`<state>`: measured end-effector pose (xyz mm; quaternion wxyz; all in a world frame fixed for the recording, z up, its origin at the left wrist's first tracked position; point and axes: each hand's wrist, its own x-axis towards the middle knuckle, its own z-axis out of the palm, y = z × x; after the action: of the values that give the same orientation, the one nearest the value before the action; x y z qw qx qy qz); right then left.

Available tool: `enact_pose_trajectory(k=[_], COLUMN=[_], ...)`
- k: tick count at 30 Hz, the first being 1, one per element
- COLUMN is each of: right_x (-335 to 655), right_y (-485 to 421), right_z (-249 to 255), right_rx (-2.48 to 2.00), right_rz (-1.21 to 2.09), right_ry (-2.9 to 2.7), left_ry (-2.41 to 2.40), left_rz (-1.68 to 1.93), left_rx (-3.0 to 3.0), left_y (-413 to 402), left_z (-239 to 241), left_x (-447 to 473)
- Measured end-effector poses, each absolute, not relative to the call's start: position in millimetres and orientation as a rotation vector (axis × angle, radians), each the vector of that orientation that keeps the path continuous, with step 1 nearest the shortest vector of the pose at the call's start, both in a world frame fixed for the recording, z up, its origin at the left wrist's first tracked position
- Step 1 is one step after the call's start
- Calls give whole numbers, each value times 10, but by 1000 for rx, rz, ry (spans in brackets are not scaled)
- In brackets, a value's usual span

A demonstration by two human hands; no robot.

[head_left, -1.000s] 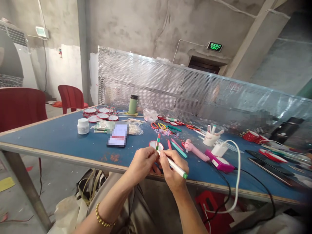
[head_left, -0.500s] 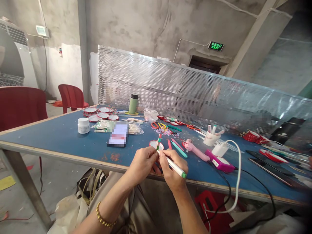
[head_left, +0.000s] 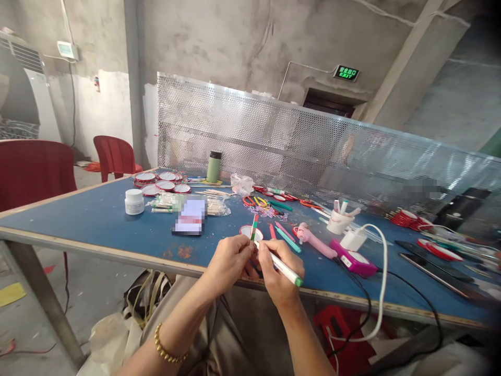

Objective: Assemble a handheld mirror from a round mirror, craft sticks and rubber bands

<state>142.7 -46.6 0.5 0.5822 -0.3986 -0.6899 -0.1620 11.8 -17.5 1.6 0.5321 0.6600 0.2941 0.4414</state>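
Striped stick (head_left: 254,228): stood upright, pinched at its lower end by left hand (head_left: 229,261) fingers, above the blue surface (head_left: 97,219) edge. Marker pen (head_left: 281,265): gripped by right hand (head_left: 278,277), fingers closed round the barrel, tip touching the stick. Round badge (head_left: 247,232) lay just behind.

Head-worn view, forward-down over table (head_left: 97,219) edge.

light: soft, even daylight | shadows: faint | edges: stretched (right corners darkened) | focus: sharp
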Motion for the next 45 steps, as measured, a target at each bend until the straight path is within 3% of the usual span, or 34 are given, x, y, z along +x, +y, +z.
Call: enact_pose_trajectory(k=[45], right_x=[1416], right_y=[-460], right_z=[12], right_rx=[-967], right_rz=[-399], right_ry=[-1609], left_ry=[695], left_rz=[1063], left_rx=[1574], left_y=[-173], left_z=[29], left_x=[118])
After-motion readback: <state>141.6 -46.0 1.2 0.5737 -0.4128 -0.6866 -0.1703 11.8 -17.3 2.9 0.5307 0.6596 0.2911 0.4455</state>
